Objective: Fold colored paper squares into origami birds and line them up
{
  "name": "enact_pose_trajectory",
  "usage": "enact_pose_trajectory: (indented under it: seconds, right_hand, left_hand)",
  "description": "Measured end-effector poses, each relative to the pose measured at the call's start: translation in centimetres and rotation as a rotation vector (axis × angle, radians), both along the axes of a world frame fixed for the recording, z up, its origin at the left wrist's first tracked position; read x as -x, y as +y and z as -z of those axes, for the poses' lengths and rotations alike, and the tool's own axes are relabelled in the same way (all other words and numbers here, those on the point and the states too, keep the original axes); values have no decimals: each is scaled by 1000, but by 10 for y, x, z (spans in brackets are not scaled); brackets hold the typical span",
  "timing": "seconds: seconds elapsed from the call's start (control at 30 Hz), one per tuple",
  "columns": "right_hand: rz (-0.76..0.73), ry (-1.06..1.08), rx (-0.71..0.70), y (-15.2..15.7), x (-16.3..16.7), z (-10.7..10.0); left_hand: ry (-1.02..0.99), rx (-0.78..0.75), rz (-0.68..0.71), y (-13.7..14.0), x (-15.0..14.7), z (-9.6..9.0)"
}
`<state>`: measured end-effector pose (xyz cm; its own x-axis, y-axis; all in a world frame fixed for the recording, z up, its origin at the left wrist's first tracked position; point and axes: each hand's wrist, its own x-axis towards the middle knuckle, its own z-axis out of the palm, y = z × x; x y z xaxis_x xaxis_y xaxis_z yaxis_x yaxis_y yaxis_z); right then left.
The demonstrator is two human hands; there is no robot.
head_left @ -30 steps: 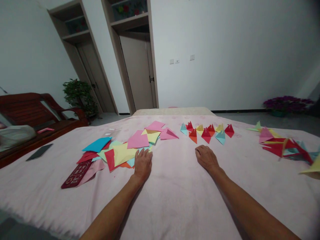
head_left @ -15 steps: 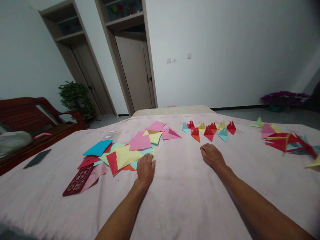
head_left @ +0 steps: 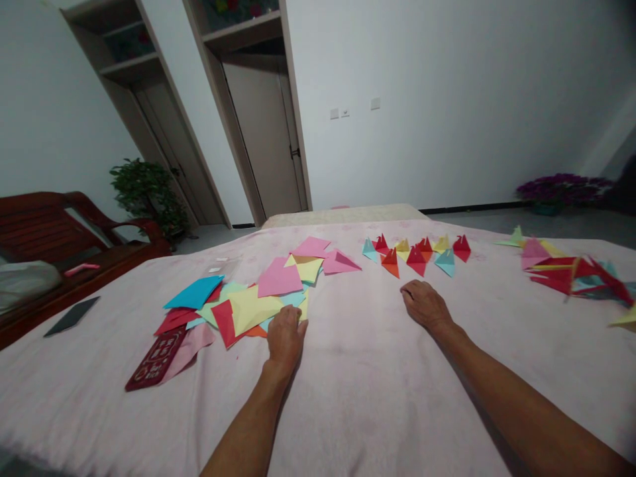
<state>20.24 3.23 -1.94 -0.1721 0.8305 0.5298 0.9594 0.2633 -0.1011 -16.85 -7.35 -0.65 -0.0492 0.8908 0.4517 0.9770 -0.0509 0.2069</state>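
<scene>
My left hand rests on the near right edge of a pile of coloured paper, its fingertips touching the sheets and its thumb a little apart. A large yellow sheet lies beside its fingers, with a pink sheet just beyond. My right hand lies on the pink cloth with its fingers curled in; nothing shows in them. Just past it stand several small folded paper cranes, among them a red one, an orange one and a light blue one.
Left of the pile are a bright blue paper stack, a dark red envelope and a dark phone-like slab. More folded paper, partly blurred, lies far right, including a red piece. A wooden bench stands at left.
My left hand has shifted slightly left and its thumb stands further from the fingers, showing more yellow paper. The view has tilted slightly. My right hand and the cranes stay in place.
</scene>
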Motion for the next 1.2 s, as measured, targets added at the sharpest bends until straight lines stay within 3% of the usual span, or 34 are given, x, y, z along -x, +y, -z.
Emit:
enact_pose_trajectory:
  seconds: [0.37, 0.53, 0.6, 0.73, 0.8, 1.03, 1.2]
  right_hand:
    - [9, -2, 13, 2, -1, 3]
    - [8, -8, 7, 1, -1, 2]
    - [12, -5, 5, 1, -1, 1]
    - [10, -4, 11, 0, 0, 0]
    - [11, -3, 20, -1, 0, -1]
    - [31, 33, 32, -4, 2, -3]
    - [28, 33, 41, -4, 2, -4]
  left_hand:
    - [162, 30, -31, 11, 6, -8]
    - [95, -94, -19, 10, -8, -20]
    - [2, -129, 105, 6, -23, -22]
    - [-121, 31, 591, -4, -49, -17]
    - [-145, 85, 679, -7, -53, -12]
    - [-33, 139, 402, 6, -40, 0]
    - [55, 285, 416, 18, -42, -5]
